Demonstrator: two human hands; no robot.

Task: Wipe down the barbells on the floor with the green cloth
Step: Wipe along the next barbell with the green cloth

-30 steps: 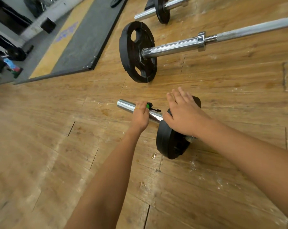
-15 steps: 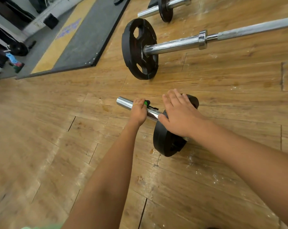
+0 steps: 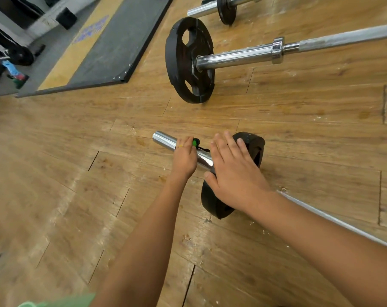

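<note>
The nearest barbell lies on the wooden floor with its chrome sleeve [image 3: 163, 139] pointing up-left and one small black plate [image 3: 252, 142] on it. My left hand [image 3: 184, 160] grips the sleeve; a small green and black piece [image 3: 196, 142] shows just past its fingers. My right hand [image 3: 234, 173] rests flat on top of the plate with straight fingers. The thin shaft [image 3: 334, 222] runs off to the lower right behind my right forearm. A strip of green cloth [image 3: 61, 302] shows at the bottom edge, beside my left arm.
A second barbell [image 3: 239, 56] with a larger black plate [image 3: 188, 60] lies farther back. A third barbell [image 3: 201, 9] is at the top edge. A dark rubber mat [image 3: 112, 49] covers the floor at upper left, with gym gear beyond it.
Both hands keep their places on the sleeve and the plate. The view has shifted a little, and the shaft now shows beside my right forearm.
</note>
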